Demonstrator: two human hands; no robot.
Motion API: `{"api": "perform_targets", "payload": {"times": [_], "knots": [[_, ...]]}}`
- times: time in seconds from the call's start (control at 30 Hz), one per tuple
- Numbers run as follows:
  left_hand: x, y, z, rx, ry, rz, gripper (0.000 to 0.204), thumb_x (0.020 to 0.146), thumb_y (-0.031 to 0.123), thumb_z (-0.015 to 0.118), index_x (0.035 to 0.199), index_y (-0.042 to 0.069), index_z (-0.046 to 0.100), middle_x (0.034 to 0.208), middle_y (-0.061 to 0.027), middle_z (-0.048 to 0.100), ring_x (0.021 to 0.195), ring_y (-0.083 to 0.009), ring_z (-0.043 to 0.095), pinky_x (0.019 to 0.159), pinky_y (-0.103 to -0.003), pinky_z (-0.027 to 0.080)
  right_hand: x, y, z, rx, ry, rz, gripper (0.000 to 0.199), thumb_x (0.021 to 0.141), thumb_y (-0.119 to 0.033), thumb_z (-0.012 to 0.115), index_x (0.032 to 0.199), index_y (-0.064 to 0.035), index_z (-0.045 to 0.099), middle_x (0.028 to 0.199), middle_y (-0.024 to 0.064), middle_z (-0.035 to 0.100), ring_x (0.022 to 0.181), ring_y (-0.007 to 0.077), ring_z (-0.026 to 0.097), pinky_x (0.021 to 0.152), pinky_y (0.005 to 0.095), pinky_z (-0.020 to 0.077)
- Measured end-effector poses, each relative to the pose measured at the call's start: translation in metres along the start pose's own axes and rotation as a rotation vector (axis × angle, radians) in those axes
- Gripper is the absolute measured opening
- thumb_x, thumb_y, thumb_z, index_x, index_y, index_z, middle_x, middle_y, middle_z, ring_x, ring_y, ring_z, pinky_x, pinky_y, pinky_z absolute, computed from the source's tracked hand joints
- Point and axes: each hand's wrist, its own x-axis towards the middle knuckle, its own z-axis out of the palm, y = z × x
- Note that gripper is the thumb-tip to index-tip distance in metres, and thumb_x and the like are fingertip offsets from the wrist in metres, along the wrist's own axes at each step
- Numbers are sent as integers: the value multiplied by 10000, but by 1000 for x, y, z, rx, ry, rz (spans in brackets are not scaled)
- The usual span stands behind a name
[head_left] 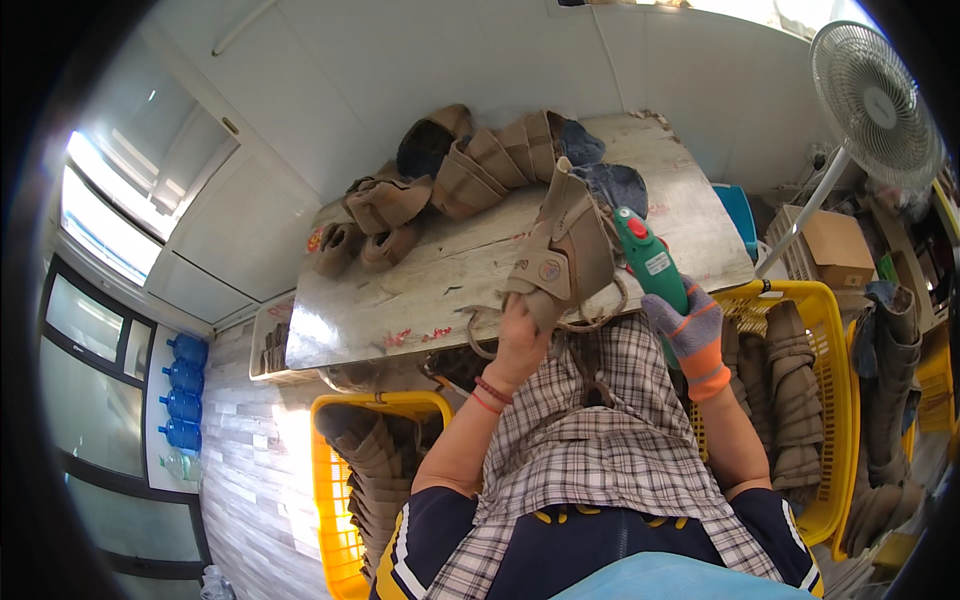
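My bare left hand (519,340), with red bands at the wrist, grips the lower end of a tan boot upper (583,245). The upper stands tilted over the table's front edge, its strap and round emblem facing me. A thin cord loops out beside it. In my gloved right hand (692,335), grey with orange, is a green handheld power tool (652,262) with a red button. The tool's top end is close to the upper's right side; whether they touch I cannot tell. Several more tan boot uppers (490,170) with dark blue lining lie across the back of the table.
A worn wooden table (375,325) is before me. Yellow baskets of boot uppers stand by my left (324,475) and right (843,400). A white fan (875,95) and a cardboard box (838,258) are at right. Blue water bottles (183,392) line the far left.
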Motion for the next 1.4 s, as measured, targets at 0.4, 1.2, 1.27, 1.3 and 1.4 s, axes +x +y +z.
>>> {"api": "perform_targets", "payload": {"times": [0.4, 1.2, 1.27, 1.3, 1.4], "knots": [[124, -174, -10, -450, 694, -748, 322, 775, 167, 727, 952, 14, 506, 901, -74, 522, 781, -175, 512, 719, -318, 447, -15, 24, -54, -62, 195, 42, 328, 794, -184, 739, 1027, 9, 613, 736, -9, 601, 596, 42, 494, 527, 205, 404], [79, -117, -86, -1674, 514, -1116, 319, 892, 24, 519, 1199, -59, 492, 1222, -194, 553, 1131, -324, 538, 1005, -459, 433, 6, 29, -41, -824, 93, -469, 557, 667, -352, 809, 1094, -47, 622, 823, 101, 678, 673, 220, 648, 619, 326, 515], [65, -119, -107, -1607, 588, -1207, 309, 905, 35, 502, 1196, -66, 487, 1223, -205, 548, 1143, -329, 531, 1001, -468, 437, 11, 20, -31, -924, 41, -580, 580, 642, -365, 813, 1101, -65, 623, 833, 121, 675, 675, 273, 644, 616, 356, 513], [59, -118, -115, -1576, 628, -1249, 304, 911, 41, 493, 1195, -70, 484, 1224, -211, 545, 1149, -332, 528, 1000, -472, 439, 16, 22, -28, -946, 45, -716, 597, 621, -357, 822, 1108, -76, 621, 808, 106, 667, 643, 267, 628, 601, 350, 499], [42, -121, -124, -1654, 548, -1287, 295, 915, 42, 488, 1186, -75, 481, 1214, -221, 547, 1111, -337, 554, 964, -469, 472, 24, 24, -17, -999, 6, -867, 629, 613, -367, 823, 1121, -63, 612, 773, 91, 649, 620, 245, 614, 600, 343, 487]]}}
